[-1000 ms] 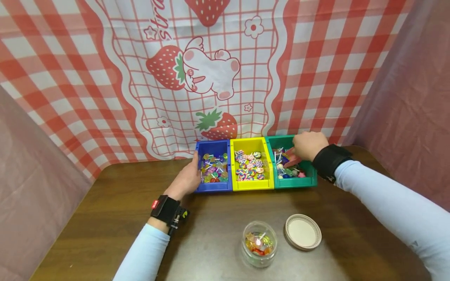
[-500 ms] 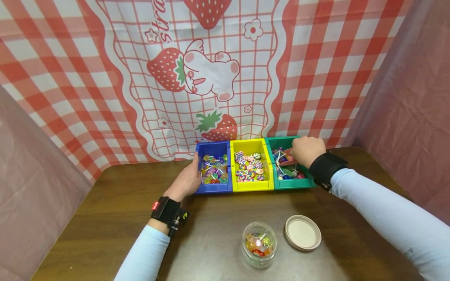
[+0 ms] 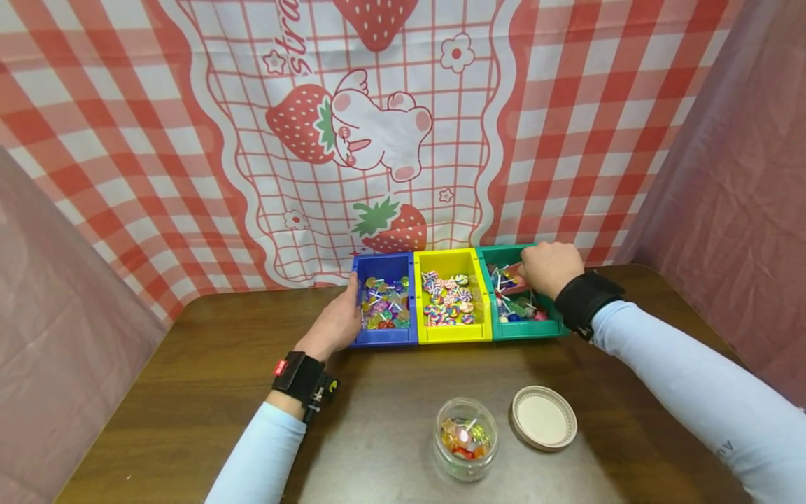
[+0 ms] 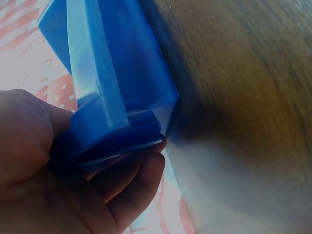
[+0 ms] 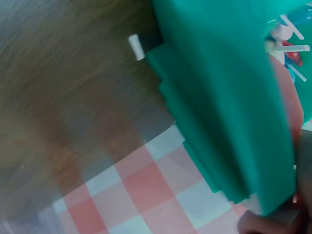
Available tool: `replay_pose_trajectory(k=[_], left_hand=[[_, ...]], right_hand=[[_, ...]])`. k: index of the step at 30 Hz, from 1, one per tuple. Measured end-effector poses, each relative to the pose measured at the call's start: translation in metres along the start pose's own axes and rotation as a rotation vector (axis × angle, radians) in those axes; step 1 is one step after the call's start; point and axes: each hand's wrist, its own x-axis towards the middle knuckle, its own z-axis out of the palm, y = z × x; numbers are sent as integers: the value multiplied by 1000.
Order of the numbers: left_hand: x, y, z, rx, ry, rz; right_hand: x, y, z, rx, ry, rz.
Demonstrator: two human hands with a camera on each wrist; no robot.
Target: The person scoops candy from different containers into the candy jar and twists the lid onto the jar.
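My left hand [image 3: 334, 322] grips the left wall of a blue bin [image 4: 131, 53], with the fingers under its edge in the left wrist view. Small colourful candies [image 3: 384, 308] lie inside. At the right, my right hand [image 3: 554, 266] holds a pink scoop [image 3: 516, 280] inside the green bin [image 3: 532, 329]. Wrapped and stick candies lie at the scoop and around it. The scoop's handle is hidden by the fist in the head view. In the right wrist view the green wall covers most of the scoop [image 5: 290, 97].
Between these bins stands a yellow bin [image 3: 455, 334] of striped lollipops. Nearer on the wooden table [image 3: 189, 406] is an open glass jar [image 3: 466, 470] with some candies, beside a pale round lid [image 3: 543, 418]. A checked cloth [image 3: 567, 140] hangs close behind the bins.
My right hand has shifted slightly nearer, and the scoop has changed its tilt in the green bin, with candies now showing at its front. My left hand stays on the blue bin.
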Motion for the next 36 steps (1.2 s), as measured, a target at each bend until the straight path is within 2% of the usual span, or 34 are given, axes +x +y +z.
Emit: replay_pose_trajectory(k=[5,8,16,21,30,36], left_hand=[[0,1,-1,-6,0,5],[1,3,-1,-3,0,17],[0,5,-4,10,19,14],[-2,2,-4,5,22,-23],[-2,0,-1,11,22,-26],[-3,2,-1,4,10,-27]], right_hand=[[2,-9,-4,91,-111,101],[2,-14,-3,101,-103,133],[0,-9,4,99,-15,75],[-1,-6,2,125,-36,40],[-15,11,2,279,-60,32],[-20,16,-1,299,-45,33]])
